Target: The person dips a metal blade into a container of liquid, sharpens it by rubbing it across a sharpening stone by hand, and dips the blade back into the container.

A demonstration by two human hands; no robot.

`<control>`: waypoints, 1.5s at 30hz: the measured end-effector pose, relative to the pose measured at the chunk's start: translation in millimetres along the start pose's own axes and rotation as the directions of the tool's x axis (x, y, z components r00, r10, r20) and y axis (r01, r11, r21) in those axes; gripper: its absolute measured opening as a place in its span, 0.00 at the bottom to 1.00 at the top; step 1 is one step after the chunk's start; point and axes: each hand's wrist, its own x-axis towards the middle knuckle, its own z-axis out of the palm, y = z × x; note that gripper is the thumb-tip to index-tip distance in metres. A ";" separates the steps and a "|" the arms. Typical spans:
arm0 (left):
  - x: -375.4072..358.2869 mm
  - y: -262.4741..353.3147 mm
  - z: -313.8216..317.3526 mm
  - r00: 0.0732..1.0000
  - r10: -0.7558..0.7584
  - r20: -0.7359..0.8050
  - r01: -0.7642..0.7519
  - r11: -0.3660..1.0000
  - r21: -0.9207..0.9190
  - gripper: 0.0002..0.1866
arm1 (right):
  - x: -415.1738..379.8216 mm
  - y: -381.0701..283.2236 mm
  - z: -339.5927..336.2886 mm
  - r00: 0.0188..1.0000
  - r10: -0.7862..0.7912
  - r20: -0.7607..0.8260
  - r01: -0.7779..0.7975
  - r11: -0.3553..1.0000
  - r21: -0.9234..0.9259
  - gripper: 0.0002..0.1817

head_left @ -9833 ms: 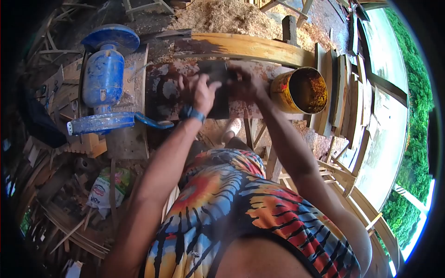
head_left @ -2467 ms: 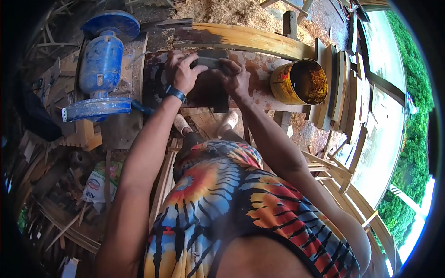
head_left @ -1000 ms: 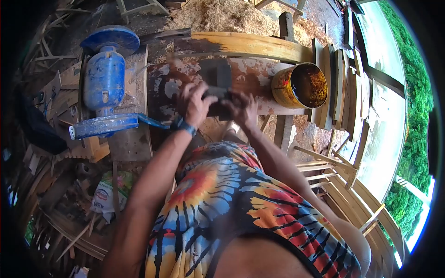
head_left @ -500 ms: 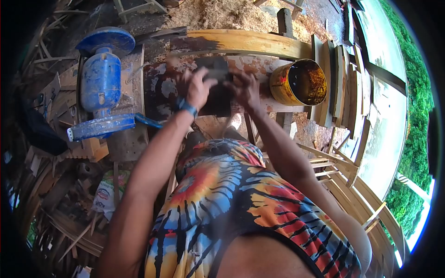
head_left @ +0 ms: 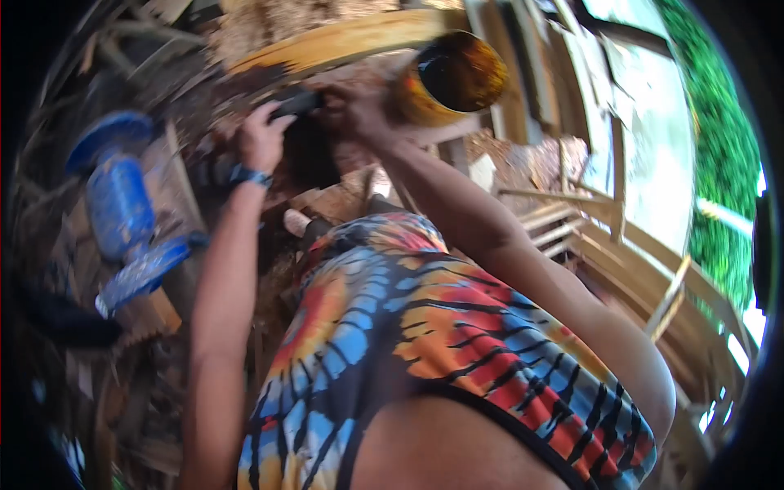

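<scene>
My left hand (head_left: 261, 145), with a watch strap at the wrist, pinches a dark, flat piece of sheet (head_left: 299, 103) between thumb and fingers. At the other end of the sheet is my right hand (head_left: 357, 116), its fingers curled in against it and smeared by motion. Just below the hands shows a black, rectangular area (head_left: 314, 157). Both hands are over the stained workbench, close to its long plank. To the right of my right hand stands a yellow bucket (head_left: 406, 91) with dark liquid inside.
A light wooden plank (head_left: 347, 42) runs along the bench's far edge. At the left stands a blue machine (head_left: 121, 200) with round flanged ends. Boards (head_left: 523, 69) lean together behind the bucket. Wood shavings (head_left: 273, 28) cover the ground beyond, and a slatted wooden frame (head_left: 629, 257) lies right.
The head view has swung and tilted, so bench, bucket and blue machine sit further left in the picture. Both hands stay close together at the dark sheet.
</scene>
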 end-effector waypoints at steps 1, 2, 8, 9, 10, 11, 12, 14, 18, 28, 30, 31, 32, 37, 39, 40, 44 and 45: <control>-0.8 -12.9 3.5 0.997 0.073 0.013 -0.073 0.997 -0.008 0.21 | 1.5 36.4 9.2 0.977 -0.212 -0.014 0.200 0.937 -0.286 0.25; -10.8 -21.2 4.3 0.990 0.142 0.018 -0.142 0.990 -0.013 0.21 | -13.5 30.1 2.3 0.987 -0.159 -0.035 0.141 0.939 -0.313 0.26; -56.4 -6.6 10.5 1.000 0.014 -0.009 -0.013 0.996 0.090 0.22 | -55.6 3.4 10.1 0.998 0.049 -0.039 -0.058 0.962 -0.267 0.27; -37.4 1.0 5.2 0.999 0.036 0.005 -0.036 0.988 0.149 0.21 | -29.8 4.9 7.9 0.995 0.094 -0.023 -0.096 0.959 -0.267 0.27; -17.1 2.1 0.7 0.998 0.057 0.021 -0.060 0.977 0.205 0.21 | -11.7 8.0 9.3 0.990 0.139 -0.006 -0.135 0.954 -0.268 0.27; 4.3 -19.3 5.3 0.995 0.095 0.017 -0.096 0.993 0.070 0.21 | -3.1 9.8 14.3 0.993 0.110 -0.032 -0.115 0.957 -0.266 0.27; 20.6 -38.3 8.0 0.991 0.137 0.008 -0.136 0.988 -0.067 0.21 | 5.6 10.2 17.7 0.995 0.078 -0.063 -0.092 0.959 -0.267 0.27; 14.3 -32.1 3.6 0.991 0.119 0.055 -0.120 0.993 0.012 0.22 | 0.8 9.1 13.8 0.995 0.026 -0.098 -0.055 0.952 -0.302 0.27; -60.7 -25.3 13.3 0.991 0.130 0.029 -0.132 0.985 0.106 0.22 | -72.6 -17.1 1.0 0.993 0.086 -0.079 -0.108 0.938 -0.331 0.26; 21.7 -36.6 8.8 0.985 0.132 0.112 -0.135 0.991 0.015 0.26 | 13.9 5.7 6.2 0.991 -0.118 -0.056 0.101 0.966 -0.239 0.25; 16.2 -45.6 12.0 0.979 0.200 0.038 -0.202 0.977 0.062 0.30 | 15.2 9.8 3.2 0.983 -0.171 0.061 0.181 0.940 -0.289 0.24; 10.2 -45.9 14.8 0.969 0.246 -0.024 -0.245 0.968 0.054 0.32 | 14.2 0.7 -1.7 0.984 -0.122 0.127 0.159 0.929 -0.335 0.23; 2.9 -46.5 17.9 0.953 0.290 -0.083 -0.287 0.957 0.046 0.35 | 11.1 -7.6 -7.5 0.979 -0.067 0.190 0.136 0.914 -0.382 0.23; -41.5 -0.9 8.2 0.982 -0.135 -0.134 0.171 0.937 0.304 0.27 | -63.4 -16.8 -30.7 0.982 -0.172 -0.073 0.136 0.925 -0.355 0.15; -36.7 -8.8 22.7 0.989 -0.128 -0.069 0.145 0.884 0.444 0.30 | -115.0 -17.5 -53.7 0.961 -0.162 -0.226 0.106 0.965 -0.241 0.13; -34.5 9.6 24.3 0.991 -0.130 -0.035 0.131 0.874 0.468 0.39 | -144.0 -22.3 -68.9 0.949 -0.111 -0.296 0.065 0.985 -0.163 0.14; -15.2 32.4 43.5 0.979 -0.199 0.034 0.137 0.780 0.610 0.53 | -250.6 5.4 -117.0 0.835 0.208 -0.510 -0.282 0.957 -0.070 0.16; -14.0 33.6 46.2 0.979 -0.198 0.051 0.115 0.740 0.663 0.56 | -276.6 7.5 -132.5 0.766 0.267 -0.584 -0.396 0.912 -0.103 0.16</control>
